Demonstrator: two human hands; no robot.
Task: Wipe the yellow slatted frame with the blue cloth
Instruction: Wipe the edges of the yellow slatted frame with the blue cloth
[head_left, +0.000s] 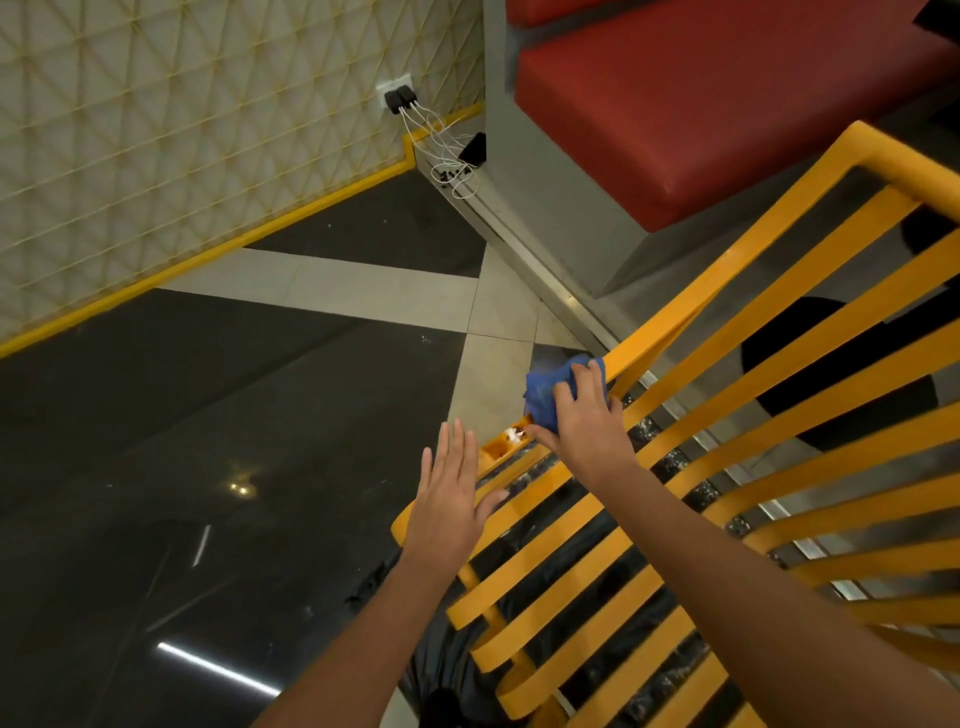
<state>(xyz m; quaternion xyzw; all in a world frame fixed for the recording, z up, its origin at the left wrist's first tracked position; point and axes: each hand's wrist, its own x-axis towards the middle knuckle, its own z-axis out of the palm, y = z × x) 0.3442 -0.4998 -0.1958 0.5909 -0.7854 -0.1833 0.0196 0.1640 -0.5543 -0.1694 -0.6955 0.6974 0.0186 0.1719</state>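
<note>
The right hand holds the blue cloth bunched on the yellow slatted frame, at its far side rail. The left hand is flat and holds nothing, so the frame may slide when pushed.

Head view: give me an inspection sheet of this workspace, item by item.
Surface: dark glossy floor crossed by pale tile strips, with light reflections.
Job's things: yellow slatted frame lying at a slant; blue cloth bunched on its side rail.
Clutter: white scraps on the rail end just below the cloth.
Hands: right hand holds the cloth against the rail; left hand flat, fingers straight, at the frame's corner; contact unclear.
Cables: white cables run from black chargers in a wall socket.
Surroundings: patterned wall with yellow skirting; red cushioned bench.
</note>
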